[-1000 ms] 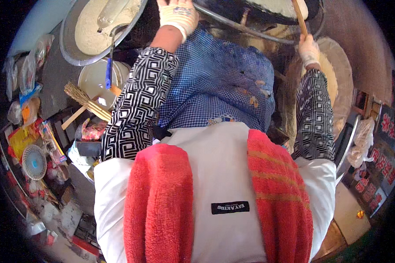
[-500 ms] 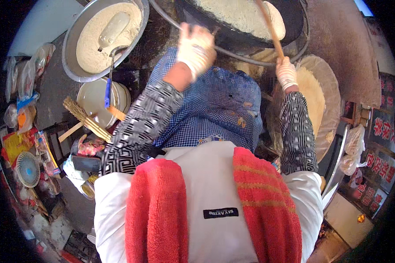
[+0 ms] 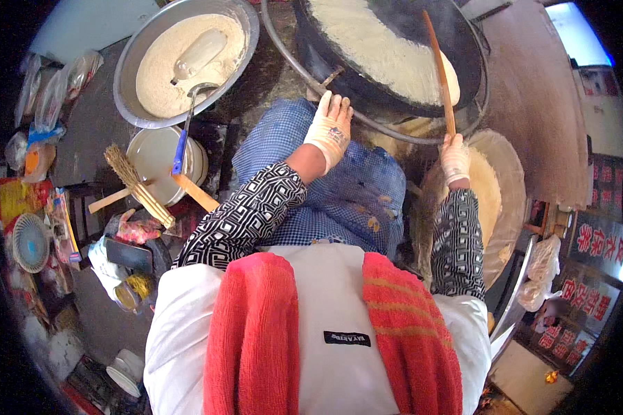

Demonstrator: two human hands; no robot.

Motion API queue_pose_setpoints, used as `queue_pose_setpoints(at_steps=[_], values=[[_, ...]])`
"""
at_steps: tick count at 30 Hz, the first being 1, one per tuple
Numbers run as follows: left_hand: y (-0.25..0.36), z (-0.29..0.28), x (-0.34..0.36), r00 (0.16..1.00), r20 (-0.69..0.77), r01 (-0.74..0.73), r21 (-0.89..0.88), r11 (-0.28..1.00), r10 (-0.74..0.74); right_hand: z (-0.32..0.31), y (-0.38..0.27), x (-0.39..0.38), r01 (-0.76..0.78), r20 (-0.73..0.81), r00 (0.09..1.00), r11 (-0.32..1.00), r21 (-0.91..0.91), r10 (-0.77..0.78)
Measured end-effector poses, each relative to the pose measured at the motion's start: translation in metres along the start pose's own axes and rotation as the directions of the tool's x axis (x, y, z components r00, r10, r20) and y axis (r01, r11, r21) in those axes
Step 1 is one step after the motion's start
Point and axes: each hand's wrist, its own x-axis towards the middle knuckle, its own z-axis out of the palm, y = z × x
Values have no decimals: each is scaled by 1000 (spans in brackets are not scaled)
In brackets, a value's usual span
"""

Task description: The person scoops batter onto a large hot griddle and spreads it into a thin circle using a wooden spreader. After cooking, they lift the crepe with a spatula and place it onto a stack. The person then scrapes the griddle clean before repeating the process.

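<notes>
As our right hand point(image 3: 455, 159) grips a long brown wooden stick point(image 3: 441, 76), we judge this spreading.
Creamy batter point(image 3: 374, 52) in round black pan point(image 3: 462, 41); left hand point(image 3: 331, 131) unclasped nearby; next needs level strokes.

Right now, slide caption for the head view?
Gloved right hand grips a wooden stick across a dark pan of pale batter; left hand open nearby.

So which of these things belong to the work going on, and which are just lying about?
Seemingly in use:
wooden stick, in the right hand
black pan, below the stick, with a pale layer inside; the empty left hand is near it
perhaps the metal bowl

Probably just lying about:
round basket
plastic bags
dark phone-like slab
</notes>
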Motion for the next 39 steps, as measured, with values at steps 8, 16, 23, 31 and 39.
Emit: queue_pose_setpoints(at_steps=[8,16,23,31,39], values=[[-11,5,3,998,20,62,-52,997,-61,-4,5,8,12,25,1000,999,-33,-11],[-29,15,15,981,-27,189,-123,974,-194,0,49,20,-127,45,992,966,224,120],[-57,18,20,968,19,252,-160,954,-252,29,70,19,-56,-67,996,998,39,58],[-94,23,25,934,25,355,-181,917,-357,32,28,-15,47,47,998,997,58,-50],[-83,13,43,930,-62,343,-216,914,-363,4,30,3,137,-56,989,990,20,-135]])
